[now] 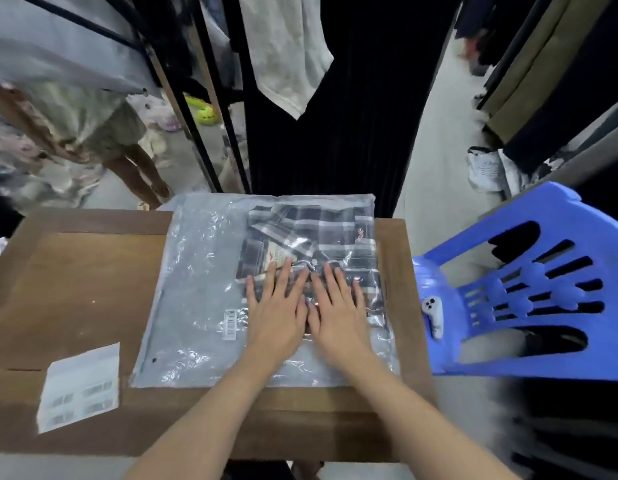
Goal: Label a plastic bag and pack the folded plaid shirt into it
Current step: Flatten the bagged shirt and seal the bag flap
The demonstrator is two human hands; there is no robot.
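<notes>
A clear plastic bag (pixel 196 271) lies flat on the brown wooden table (pixel 75 278). The folded plaid shirt (pixel 328 233), grey, black and white, sits inside the bag's right half. A small barcode label (pixel 230 323) is stuck on the bag left of my hands. My left hand (pixel 276 313) and my right hand (pixel 338 313) lie side by side, palms down and fingers spread, pressing flat on the bag over the near part of the shirt. Neither hand grips anything.
A sheet of barcode labels (pixel 80 386) lies on the table's near left corner. A blue plastic chair (pixel 529 292) stands close on the right with a small white device (pixel 434 311) on it. Clothes racks and hanging garments stand behind; a person's legs (pixel 134 168) are at far left.
</notes>
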